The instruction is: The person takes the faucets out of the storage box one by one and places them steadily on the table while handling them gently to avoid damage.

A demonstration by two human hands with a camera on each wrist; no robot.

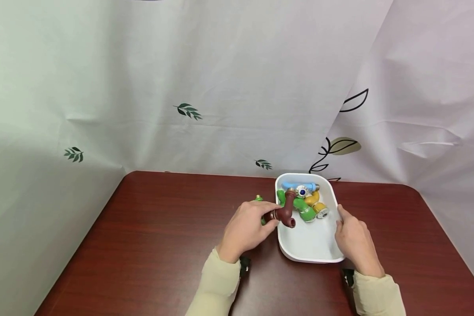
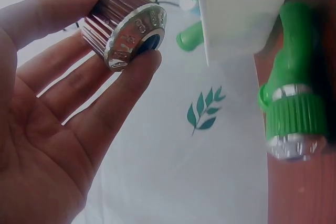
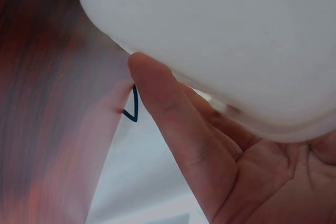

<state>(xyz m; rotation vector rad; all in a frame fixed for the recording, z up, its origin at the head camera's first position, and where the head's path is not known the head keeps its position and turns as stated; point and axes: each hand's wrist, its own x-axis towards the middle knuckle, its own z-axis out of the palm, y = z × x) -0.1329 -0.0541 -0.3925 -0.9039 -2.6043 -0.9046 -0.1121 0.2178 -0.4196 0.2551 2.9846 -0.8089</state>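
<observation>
Above the left edge of a white tray (image 1: 310, 242), my left hand (image 1: 246, 228) holds a dark red plastic tap (image 1: 287, 212). In the left wrist view, thumb and fingers pinch its ribbed handle (image 2: 118, 22), which has a silver rim and a blue centre. My right hand (image 1: 356, 241) grips the tray's right rim, the thumb along the edge; some of its fingers are hidden under the wall. Inside the tray lie green (image 1: 306, 210), blue (image 1: 294, 186) and yellow (image 1: 320, 206) taps. Another green tap (image 2: 296, 93) lies on the table left of the tray, mostly behind my left hand.
The tray stands on a dark red wooden table (image 1: 162, 237), close to its back edge. A white sheet with leaf prints (image 1: 229, 87) hangs behind the table and along its sides.
</observation>
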